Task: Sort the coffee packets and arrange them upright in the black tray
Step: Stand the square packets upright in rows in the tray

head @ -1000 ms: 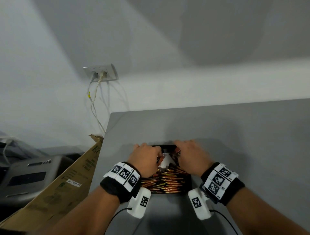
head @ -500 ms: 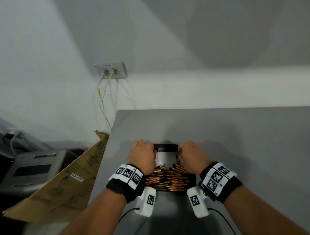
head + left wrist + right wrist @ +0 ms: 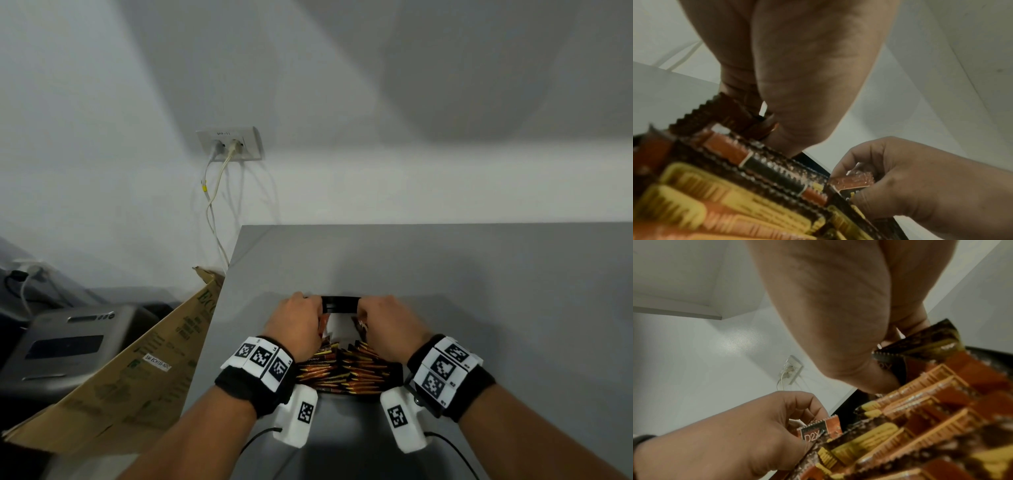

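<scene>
Now, left hand [image 3: 297, 325]: fingers curled, pinching a coffee packet [image 3: 821, 429] at the tray's far left.
Right hand [image 3: 390, 325]: pinching another packet [image 3: 854, 181] at far right.
Black tray [image 3: 340, 303]: on grey table [image 3: 479, 274], upright packets [image 3: 342, 371] filling its near part.

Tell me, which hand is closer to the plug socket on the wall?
Left. The left hand sits at the tray's left end, on the side below the socket; the right hand is at the tray's right end, farther away.

"D2X" stands on an orange coffee packet [image 3: 819, 431] lower centre of the right wrist view (other packet print is blurred); "SM-ECH155-NDG" on the cardboard box's white sticker [image 3: 158, 361].
</scene>
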The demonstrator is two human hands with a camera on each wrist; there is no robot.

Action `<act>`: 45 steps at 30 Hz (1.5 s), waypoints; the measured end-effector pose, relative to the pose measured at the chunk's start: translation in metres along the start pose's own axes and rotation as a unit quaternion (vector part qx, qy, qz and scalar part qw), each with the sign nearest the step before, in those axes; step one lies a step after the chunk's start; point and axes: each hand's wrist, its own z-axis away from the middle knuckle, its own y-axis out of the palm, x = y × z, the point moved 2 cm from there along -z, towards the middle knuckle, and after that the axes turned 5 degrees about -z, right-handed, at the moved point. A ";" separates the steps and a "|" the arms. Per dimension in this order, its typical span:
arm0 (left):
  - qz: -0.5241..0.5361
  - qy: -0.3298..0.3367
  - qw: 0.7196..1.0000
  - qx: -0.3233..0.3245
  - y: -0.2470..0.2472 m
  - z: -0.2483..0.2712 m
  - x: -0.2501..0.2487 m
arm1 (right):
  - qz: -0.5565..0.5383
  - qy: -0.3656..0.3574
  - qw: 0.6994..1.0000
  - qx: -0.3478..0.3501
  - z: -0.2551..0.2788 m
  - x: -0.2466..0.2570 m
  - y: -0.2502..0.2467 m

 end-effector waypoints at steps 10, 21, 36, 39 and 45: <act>0.075 0.063 0.993 -0.067 0.000 0.004 -0.001 | -0.075 -0.020 0.994 -0.075 0.002 -0.011 0.000; 0.119 0.111 0.983 -0.088 0.003 0.004 0.006 | -0.056 -0.064 0.991 -0.106 0.007 -0.013 0.006; 0.181 0.153 0.963 -0.128 0.002 0.021 0.020 | -0.068 -0.080 0.992 -0.073 0.011 -0.020 0.004; 0.208 0.117 0.961 -0.137 0.000 0.018 0.022 | -0.076 -0.068 0.991 -0.086 0.010 -0.022 0.003; 0.272 0.047 0.948 -0.155 0.003 0.009 0.032 | -0.120 -0.058 0.986 -0.102 0.007 -0.021 0.002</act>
